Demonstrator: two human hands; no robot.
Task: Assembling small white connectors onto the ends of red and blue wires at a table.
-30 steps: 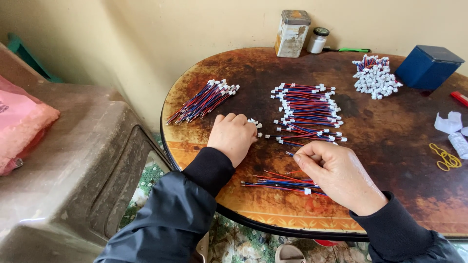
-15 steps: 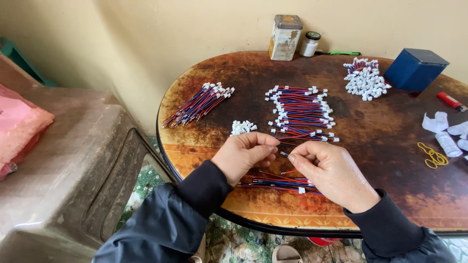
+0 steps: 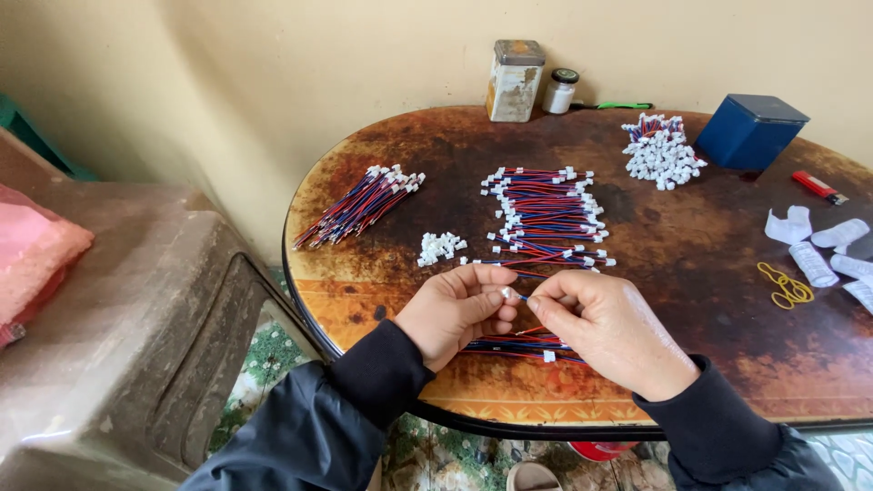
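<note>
A: Start with the big picture. What is on the round brown table [image 3: 709, 300]?

B: The wide stack of red-and-blue wires with white plugs [image 3: 546, 216] lies at the middle. At ten o'clock from it sits a loose bundle of bare wires [image 3: 356, 205]. At two o'clock there is a heap of finished leads [image 3: 661, 153], beside a blue box [image 3: 751, 133].

A: And the hands?

B: Both meet at six o'clock, near the table's front edge. The left hand [image 3: 455, 311] is closed, pinching a small white connector [image 3: 506, 293] between thumb and fingertips. The right hand [image 3: 607, 329] is closed too, nipping the end of one thin wire [image 3: 522, 297] that points at nine o'clock into the connector.

A: How should that be done well?

B: I judge it wants a straight line-up: connector held steady, wire gripped close to its tip so it cannot buckle, then pushed squarely until seated. The spare white connectors [image 3: 440, 247] wait at eleven o'clock from the left hand, within easy reach; more wires [image 3: 518, 346] lie under the wrists.
</note>
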